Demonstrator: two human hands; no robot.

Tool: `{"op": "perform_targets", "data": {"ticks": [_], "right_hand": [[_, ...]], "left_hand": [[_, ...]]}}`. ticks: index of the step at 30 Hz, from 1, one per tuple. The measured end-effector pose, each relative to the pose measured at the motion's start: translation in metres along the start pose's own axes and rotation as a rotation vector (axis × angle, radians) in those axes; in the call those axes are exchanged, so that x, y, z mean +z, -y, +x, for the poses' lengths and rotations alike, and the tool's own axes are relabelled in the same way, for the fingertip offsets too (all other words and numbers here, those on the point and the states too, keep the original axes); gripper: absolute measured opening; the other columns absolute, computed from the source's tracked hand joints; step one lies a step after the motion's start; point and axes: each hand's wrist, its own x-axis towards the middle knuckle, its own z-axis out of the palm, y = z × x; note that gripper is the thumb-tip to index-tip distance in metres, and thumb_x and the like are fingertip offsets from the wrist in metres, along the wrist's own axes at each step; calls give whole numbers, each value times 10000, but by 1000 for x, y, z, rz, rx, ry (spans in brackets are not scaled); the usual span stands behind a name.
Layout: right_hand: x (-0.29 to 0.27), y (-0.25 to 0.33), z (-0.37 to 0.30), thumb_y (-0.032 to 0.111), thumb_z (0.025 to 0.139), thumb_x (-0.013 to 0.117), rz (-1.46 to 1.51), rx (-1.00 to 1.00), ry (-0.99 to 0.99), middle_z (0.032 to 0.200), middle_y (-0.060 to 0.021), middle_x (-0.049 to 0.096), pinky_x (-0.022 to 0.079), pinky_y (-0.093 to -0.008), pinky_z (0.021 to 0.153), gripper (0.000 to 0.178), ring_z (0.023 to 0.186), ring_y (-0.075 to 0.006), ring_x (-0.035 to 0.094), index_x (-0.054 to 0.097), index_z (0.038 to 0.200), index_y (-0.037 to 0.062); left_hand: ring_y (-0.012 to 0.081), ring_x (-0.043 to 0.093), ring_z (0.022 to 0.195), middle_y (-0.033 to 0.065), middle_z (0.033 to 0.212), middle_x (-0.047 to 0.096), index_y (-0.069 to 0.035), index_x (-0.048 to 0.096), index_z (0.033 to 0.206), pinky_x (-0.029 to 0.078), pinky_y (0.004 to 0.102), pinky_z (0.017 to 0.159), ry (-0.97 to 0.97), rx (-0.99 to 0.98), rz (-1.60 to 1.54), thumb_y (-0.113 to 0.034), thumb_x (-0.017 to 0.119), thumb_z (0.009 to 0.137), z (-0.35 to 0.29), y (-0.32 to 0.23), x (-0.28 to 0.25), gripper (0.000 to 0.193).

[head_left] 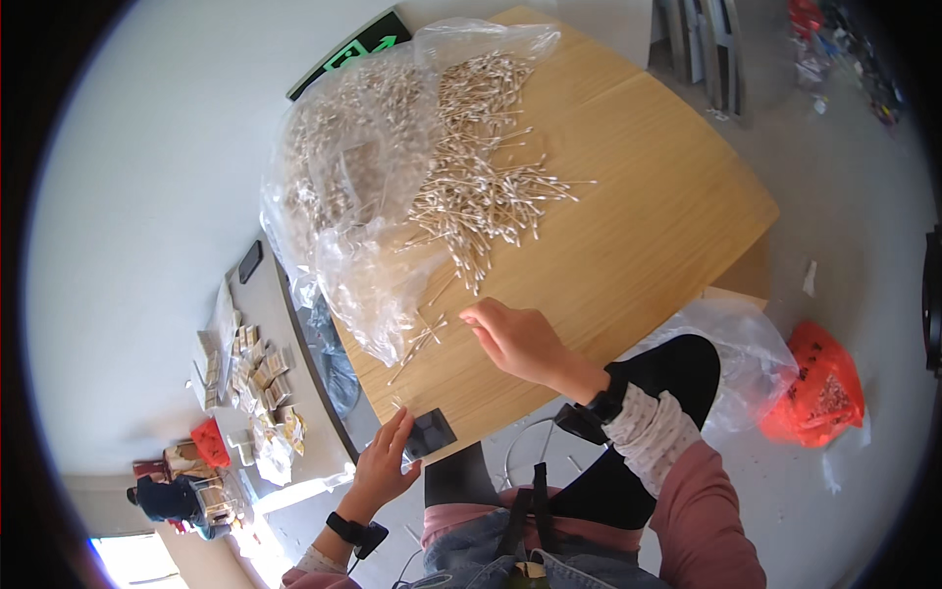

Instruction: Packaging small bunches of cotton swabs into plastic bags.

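Observation:
A loose pile of cotton swabs (481, 196) with white tips lies on the wooden table (638, 187), spilling from a large clear plastic bag (343, 157) full of more swabs. My right hand (520, 342) is above the table just nearer than the pile, its fingers curled together; whatever they may hold is hidden. A few stray swabs (422, 346) lie to its left. My left hand (385, 461) is at the table's near left edge, fingers stretched out beside a small dark square object (430, 434). Nothing shows in its grasp.
On the left, a second table (319, 432) bears many small packs (260, 373) and a phone (251, 261). A person (172, 499) is beyond it. A red plastic bag (814, 388) and a clear bag (731, 344) lie on the floor to the right.

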Motion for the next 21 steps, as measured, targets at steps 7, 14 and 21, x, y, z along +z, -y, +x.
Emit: {"op": "perform_targets", "data": {"ticks": [7, 14, 21], "right_hand": [[-21, -19, 11, 33, 877, 584, -18, 62, -4, 944, -98, 634, 516, -400, 576, 240, 715, -314, 645, 533, 1110, 61], [-33, -33, 25, 2, 844, 608, -43, 100, -45, 962, -97, 627, 513, -386, 557, 269, 689, -306, 639, 532, 1097, 50], [-30, -35, 26, -1, 843, 609, -37, 103, 25, 953, -88, 625, 501, -364, 522, 257, 648, -280, 633, 533, 1085, 42]], "left_hand": [[346, 575, 1139, 153, 1338, 526, -53, 448, 1356, 523, 409, 886, -153, 299, 16, 12, 621, 759, 130, -44, -63, 625], [386, 576, 1106, 207, 1262, 560, -8, 495, 1285, 486, 424, 928, -415, 111, -87, 16, 520, 850, 318, 35, -50, 436], [335, 632, 982, 171, 1132, 630, -70, 625, 1155, 506, 408, 841, -480, 87, -197, -97, 640, 862, 408, 43, -62, 295]]}}
